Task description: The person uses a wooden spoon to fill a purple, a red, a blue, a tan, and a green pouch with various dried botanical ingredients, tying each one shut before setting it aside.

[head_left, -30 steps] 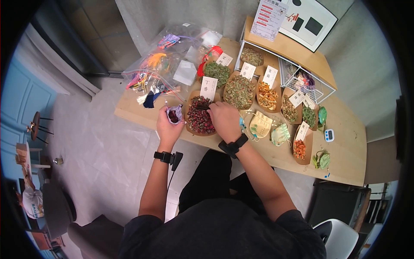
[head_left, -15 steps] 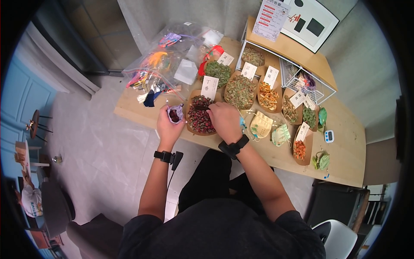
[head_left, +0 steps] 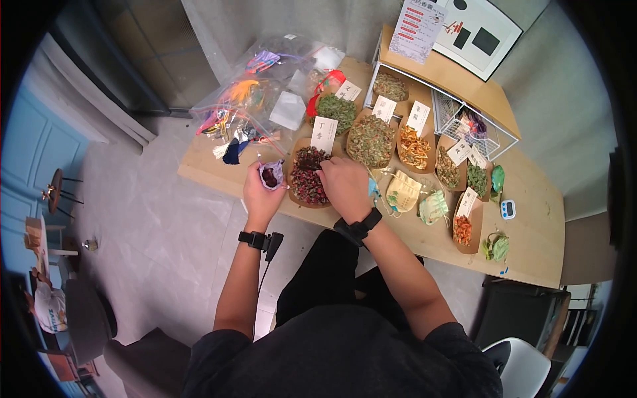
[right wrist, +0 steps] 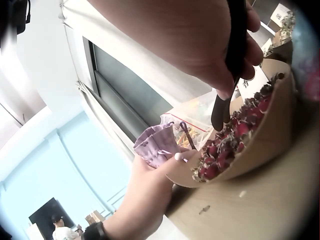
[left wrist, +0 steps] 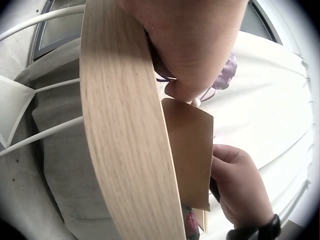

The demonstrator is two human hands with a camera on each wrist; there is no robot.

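Over at the tabletop (head_left: 531,245), the left hand (head_left: 257,196) is gripping a lilac drawstring pouch (right wrist: 156,145), fingers curling round its body. The pouch is standing just beside the left edge of a brown paper tray (right wrist: 270,135), and its mouth is gaping upward, towards the person's head, with dark red contents (head_left: 270,177) showing inside.

And the right hand (head_left: 346,186), it's holding a dark tong-like tool (right wrist: 219,114)! The tool's long axis is running steeply down from the grip, its two tips pointing into the tray and sitting narrowly apart right at the dried rosebuds (right wrist: 242,130); whether they're pinching a bud, I cannot tell.

The tray itself is lying lengthwise, near to far, a white label card (head_left: 324,134) rising at its far end. Right next to it, a tray of mixed dried leaves (head_left: 370,142) is sitting, while a cream pouch (head_left: 402,191) and a pale green pouch (head_left: 433,207) are resting to the right of the right hand.
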